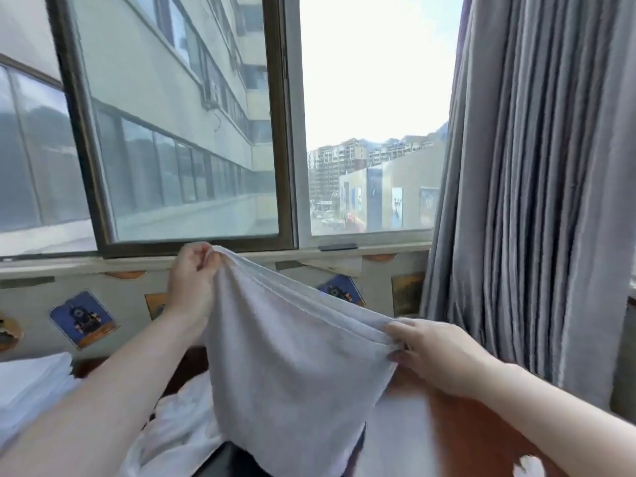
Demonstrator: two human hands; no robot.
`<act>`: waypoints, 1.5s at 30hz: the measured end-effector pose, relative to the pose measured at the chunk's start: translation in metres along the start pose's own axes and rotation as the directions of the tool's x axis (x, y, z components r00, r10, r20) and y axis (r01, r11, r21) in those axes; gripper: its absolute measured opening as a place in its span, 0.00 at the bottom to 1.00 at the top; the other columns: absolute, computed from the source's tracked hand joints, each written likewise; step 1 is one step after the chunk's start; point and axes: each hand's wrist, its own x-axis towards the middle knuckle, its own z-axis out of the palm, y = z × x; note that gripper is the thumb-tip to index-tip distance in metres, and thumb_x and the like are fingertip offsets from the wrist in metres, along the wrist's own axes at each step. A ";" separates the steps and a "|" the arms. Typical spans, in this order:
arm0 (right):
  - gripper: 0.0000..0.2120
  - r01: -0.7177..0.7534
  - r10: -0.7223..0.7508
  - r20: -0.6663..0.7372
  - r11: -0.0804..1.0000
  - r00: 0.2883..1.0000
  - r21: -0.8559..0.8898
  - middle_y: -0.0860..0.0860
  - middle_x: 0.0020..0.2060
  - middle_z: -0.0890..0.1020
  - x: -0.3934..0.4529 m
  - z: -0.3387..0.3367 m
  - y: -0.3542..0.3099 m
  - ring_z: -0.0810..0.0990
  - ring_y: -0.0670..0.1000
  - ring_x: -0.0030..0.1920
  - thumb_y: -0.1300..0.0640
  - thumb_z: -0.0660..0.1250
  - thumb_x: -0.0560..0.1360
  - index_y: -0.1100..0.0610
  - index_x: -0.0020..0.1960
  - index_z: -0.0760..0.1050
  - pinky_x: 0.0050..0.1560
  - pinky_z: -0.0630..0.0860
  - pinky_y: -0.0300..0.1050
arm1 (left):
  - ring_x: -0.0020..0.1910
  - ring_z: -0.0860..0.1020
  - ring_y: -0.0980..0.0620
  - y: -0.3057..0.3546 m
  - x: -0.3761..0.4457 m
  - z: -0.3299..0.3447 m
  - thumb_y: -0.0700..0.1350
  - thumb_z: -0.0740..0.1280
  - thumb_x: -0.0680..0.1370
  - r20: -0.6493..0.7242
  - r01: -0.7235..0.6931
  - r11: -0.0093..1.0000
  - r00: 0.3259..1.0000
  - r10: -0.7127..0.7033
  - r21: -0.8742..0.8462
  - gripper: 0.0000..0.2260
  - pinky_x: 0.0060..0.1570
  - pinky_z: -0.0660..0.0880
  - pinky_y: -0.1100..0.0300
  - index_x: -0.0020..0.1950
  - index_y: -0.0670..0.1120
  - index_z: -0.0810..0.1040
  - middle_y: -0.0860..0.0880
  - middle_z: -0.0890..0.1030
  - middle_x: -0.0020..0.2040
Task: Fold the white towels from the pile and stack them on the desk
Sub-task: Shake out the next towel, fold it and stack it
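We hold one white towel [296, 366] up in the air over the bench [447, 425], its top edge stretched between our two hands and the rest hanging down in soft folds. The left hand [192, 270] pinches one corner high, just below the window sill [241, 258]; the right hand [437, 352] pinches the other corner lower and nearer to us, so both hands are clamped on the cloth and set well apart. The top edge, the towel's long axis as it shows here, runs slantwise from upper left down to lower right, while the body of the towel points straight down toward the bench. Below it lies a loose heap of white cloth [172, 428], which we take for the unfolded pile, so folding is left to do. Left of the hanging towel sits a flat white stack [31, 380], seemingly folded towels already done. A grey curtain [533, 184] hangs right of the towel.
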 end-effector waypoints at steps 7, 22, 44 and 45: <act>0.17 0.102 -0.083 -0.204 0.991 0.975 0.083 0.43 0.49 0.72 0.129 -0.234 0.005 0.75 0.49 0.52 0.47 0.71 0.75 0.45 0.63 0.76 0.60 0.71 0.47 | 0.43 0.72 0.48 0.157 0.102 -0.026 0.42 0.64 0.81 -0.073 -0.192 0.981 0.979 0.191 0.005 0.08 0.45 0.66 0.53 0.42 0.46 0.75 0.43 0.75 0.41; 0.16 0.316 -0.261 -0.337 0.942 0.904 0.116 0.50 0.43 0.69 0.148 -0.315 -0.015 0.67 0.46 0.46 0.39 0.54 0.79 0.46 0.38 0.66 0.47 0.63 0.41 | 0.38 0.80 0.56 0.285 0.053 -0.099 0.43 0.64 0.80 0.271 -0.282 0.925 0.939 0.211 0.256 0.09 0.36 0.75 0.64 0.52 0.52 0.83 0.52 0.83 0.43; 0.09 0.526 -0.519 -0.089 0.829 0.850 0.189 0.39 0.40 0.70 0.094 -0.258 0.004 0.69 0.40 0.43 0.39 0.61 0.78 0.39 0.41 0.67 0.46 0.66 0.33 | 0.40 0.82 0.54 0.250 0.005 -0.105 0.42 0.66 0.78 0.148 -0.186 0.923 0.979 0.143 0.337 0.08 0.37 0.78 0.62 0.47 0.50 0.84 0.49 0.84 0.44; 0.10 0.522 -0.517 -0.096 0.809 0.851 0.270 0.39 0.38 0.70 0.093 -0.256 0.005 0.67 0.41 0.39 0.40 0.59 0.78 0.40 0.41 0.66 0.44 0.67 0.33 | 0.41 0.82 0.54 0.249 0.002 -0.106 0.43 0.69 0.77 0.159 -0.178 0.925 0.979 0.131 0.335 0.05 0.37 0.78 0.64 0.48 0.51 0.84 0.49 0.84 0.45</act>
